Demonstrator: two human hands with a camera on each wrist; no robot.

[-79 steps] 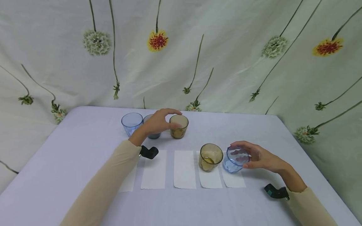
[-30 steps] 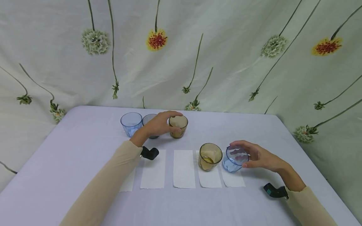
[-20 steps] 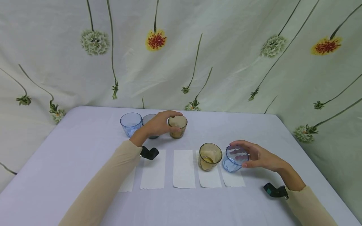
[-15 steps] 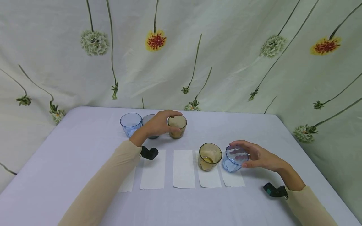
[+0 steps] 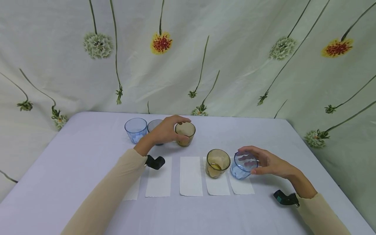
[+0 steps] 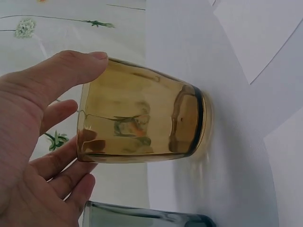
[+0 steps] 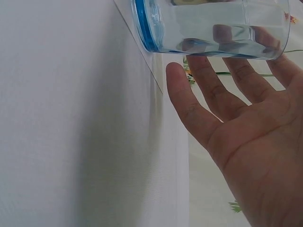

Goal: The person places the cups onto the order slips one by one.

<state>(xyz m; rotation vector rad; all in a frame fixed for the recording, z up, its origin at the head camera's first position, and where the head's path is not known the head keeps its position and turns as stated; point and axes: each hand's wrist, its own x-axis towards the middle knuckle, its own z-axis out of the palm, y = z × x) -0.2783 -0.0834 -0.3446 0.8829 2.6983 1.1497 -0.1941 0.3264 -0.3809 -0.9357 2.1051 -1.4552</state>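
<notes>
At the back of the table my left hand (image 5: 167, 129) holds an amber glass (image 6: 137, 113) near its rim, thumb on one side and fingers on the other. Behind that hand stands a grey glass (image 5: 154, 124), partly hidden, and left of it a light blue glass (image 5: 135, 130). My right hand (image 5: 268, 163) is curled round another blue glass (image 5: 241, 170) on the rightmost paper strip; its thumb lies outside the right wrist view. Just left of this glass, a second amber glass (image 5: 218, 163) stands upright on the neighbouring strip.
Several white paper strips (image 5: 191, 176) lie in a row across the middle of the white-covered table (image 5: 188, 215). A flower-printed cloth (image 5: 235, 49) hangs behind the table's far edge. Each wrist carries a small black camera (image 5: 155, 162).
In the last half second my left hand and the amber glass have shifted slightly toward me and to the right. My right hand and the blue glass keep their place.
</notes>
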